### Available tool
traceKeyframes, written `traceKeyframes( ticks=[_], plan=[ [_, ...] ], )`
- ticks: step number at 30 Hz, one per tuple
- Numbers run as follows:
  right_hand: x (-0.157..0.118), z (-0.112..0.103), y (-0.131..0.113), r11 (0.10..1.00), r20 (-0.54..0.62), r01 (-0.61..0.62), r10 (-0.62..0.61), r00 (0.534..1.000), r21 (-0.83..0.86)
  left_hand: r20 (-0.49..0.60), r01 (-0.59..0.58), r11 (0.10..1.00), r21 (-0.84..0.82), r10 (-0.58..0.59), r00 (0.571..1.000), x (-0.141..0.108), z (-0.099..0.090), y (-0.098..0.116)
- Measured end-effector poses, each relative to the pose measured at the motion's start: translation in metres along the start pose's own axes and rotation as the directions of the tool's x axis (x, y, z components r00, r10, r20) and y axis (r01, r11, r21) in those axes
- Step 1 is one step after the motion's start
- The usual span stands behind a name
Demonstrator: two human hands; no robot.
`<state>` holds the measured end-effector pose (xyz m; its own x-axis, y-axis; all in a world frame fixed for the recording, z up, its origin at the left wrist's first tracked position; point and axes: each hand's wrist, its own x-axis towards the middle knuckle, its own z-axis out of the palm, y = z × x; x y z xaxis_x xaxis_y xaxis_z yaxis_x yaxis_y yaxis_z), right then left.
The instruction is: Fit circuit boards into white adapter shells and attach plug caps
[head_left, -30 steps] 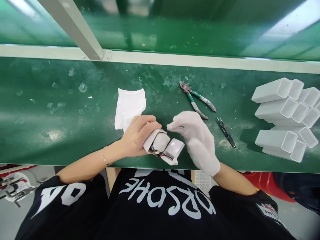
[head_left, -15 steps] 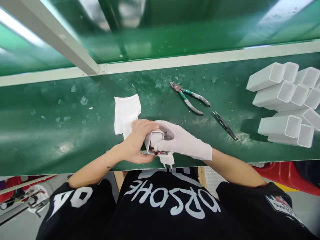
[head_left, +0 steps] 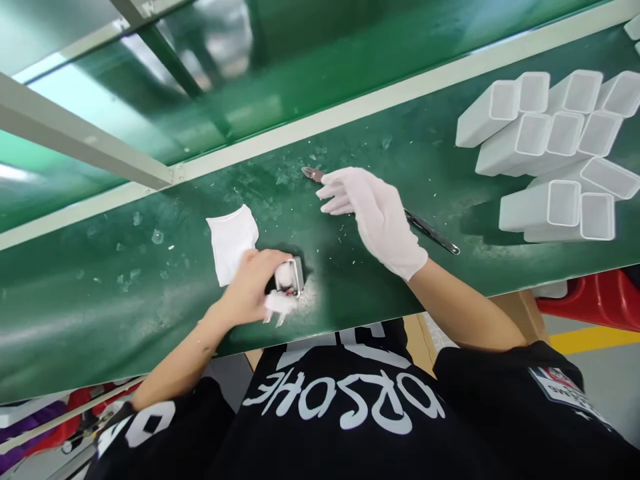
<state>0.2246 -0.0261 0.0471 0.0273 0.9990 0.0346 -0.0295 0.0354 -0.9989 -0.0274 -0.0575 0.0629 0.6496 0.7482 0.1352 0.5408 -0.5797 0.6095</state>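
My bare left hand (head_left: pixel 253 287) grips a white rectangular plastic housing (head_left: pixel 299 275), its open end facing me. Inside sits a white part, with small coloured wires at the lower edge. A white two-pin plug (head_left: pixel 280 303), blurred by motion, hangs at that opening. My right hand (head_left: pixel 373 217), in a white glove, is over the diagonal cutting pliers (head_left: pixel 313 174). Its fingers are stretched out and loosely bent. Only the pliers' jaws show; the hand covers the handles. Beside the right hand lie black tweezers (head_left: pixel 433 231), partly hidden by it.
A white cloth piece, likely a glove (head_left: pixel 233 240), lies beyond my left hand. Several white rectangular tubes (head_left: pixel 525 147) are stacked at the right. A pale metal rail (head_left: pixel 320 127) runs along the back of the green table (head_left: pixel 125 313), meeting a slanted post (head_left: pixel 85 133).
My right hand has left the housing and moved away and right, over the pliers. My left hand has shifted left with the housing and plug. The view has tilted.
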Motion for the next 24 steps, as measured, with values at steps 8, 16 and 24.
traceKeyframes(
  ticks=[8,16,24],
  plan=[
    [0.001,0.001,-0.001,0.997,0.005,0.020,-0.021,1.000,0.078,0.004,-0.039,0.999,0.001,0.039,0.999,-0.002,0.008,-0.001],
    [-0.007,0.008,-0.003,0.984,0.058,-0.013,0.003,0.998,0.180,0.005,-0.120,0.992,-0.046,0.120,0.993,0.001,0.009,-0.004],
    [-0.008,0.011,-0.002,0.972,0.123,-0.147,0.125,0.985,0.184,0.059,0.004,0.997,-0.073,0.000,0.998,-0.002,0.010,-0.006]
  ],
)
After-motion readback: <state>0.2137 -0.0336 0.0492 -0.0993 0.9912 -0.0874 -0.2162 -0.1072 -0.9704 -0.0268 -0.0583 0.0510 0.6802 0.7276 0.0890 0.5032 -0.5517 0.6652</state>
